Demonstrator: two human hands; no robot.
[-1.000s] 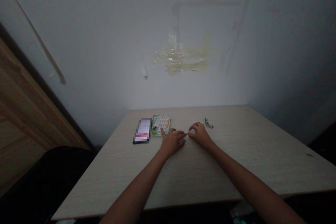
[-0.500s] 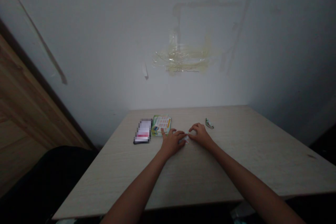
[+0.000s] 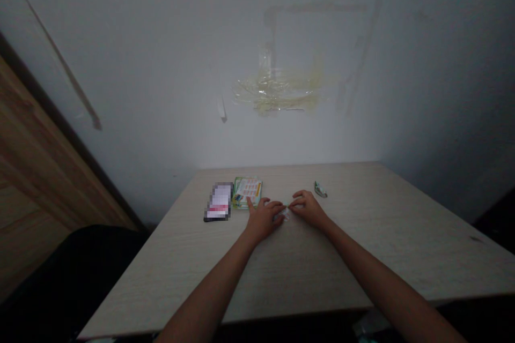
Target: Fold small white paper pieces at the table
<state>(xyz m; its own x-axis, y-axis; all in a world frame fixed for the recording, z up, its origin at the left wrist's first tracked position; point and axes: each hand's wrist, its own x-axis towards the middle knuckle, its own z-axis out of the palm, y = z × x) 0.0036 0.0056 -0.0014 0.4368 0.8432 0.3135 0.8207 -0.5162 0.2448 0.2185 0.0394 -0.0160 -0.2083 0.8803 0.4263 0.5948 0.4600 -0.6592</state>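
Both hands (image 3: pixel 263 218) (image 3: pixel 308 207) on sm. pale scrap (image 3: pixel 282 216), grip state unclear, table (image 3: pixel 362 246)

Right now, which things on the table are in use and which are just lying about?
In use:
- small pale scrap, pinched between left hand and right hand

Lying about:
- dark phone with lit screen
- green printed packet, by the left fingers
- small crumpled green-white wrapper
- pale wooden table

Count on the pale wood-grain table (image 3: pixel 362 246): one dark flat phone (image 3: pixel 218 208); one green printed card packet (image 3: pixel 247 192); one small crumpled green-white wrapper (image 3: pixel 321 188); one small pale scrap (image 3: pixel 284 215); two bare hands.
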